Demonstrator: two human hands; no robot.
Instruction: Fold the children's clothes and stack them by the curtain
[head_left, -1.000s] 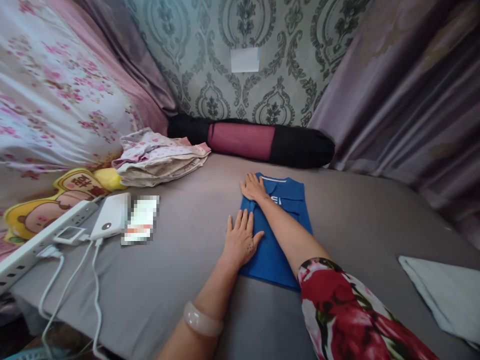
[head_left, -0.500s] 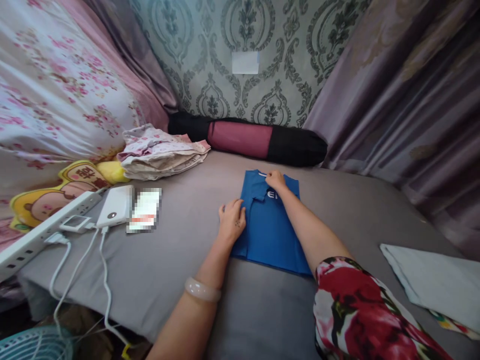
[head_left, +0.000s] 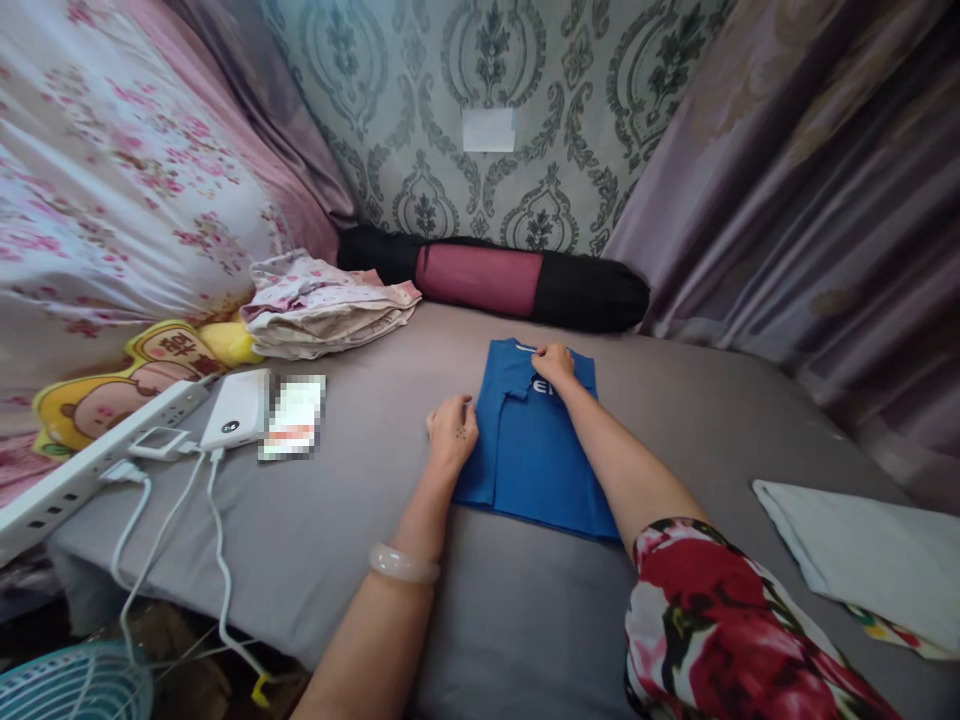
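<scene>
A folded blue T-shirt (head_left: 544, 455) with white lettering on its chest lies on the grey bedding in front of me. One sleeve is turned in over the front, near the collar. My right hand (head_left: 553, 366) is closed on the fabric at the collar, its fingers partly covering the lettering. At the left edge of the shirt, my left hand (head_left: 452, 432) is curled with its fingers drawn together at the cloth; the fingertips are partly hidden. A pale bangle is on my left wrist.
Folded clothes (head_left: 322, 310) and a long black and maroon bag (head_left: 480, 280) lie at the back. On the left are a power strip (head_left: 90, 465), a white power bank (head_left: 235, 410), cables and a blurred phone (head_left: 294, 418). A light folded cloth (head_left: 862, 560) lies right.
My left hand has shifted slightly left, and the shirt's lower left edge has spread a little that way. My right hand stays at the collar, uncovering slightly different lettering.
</scene>
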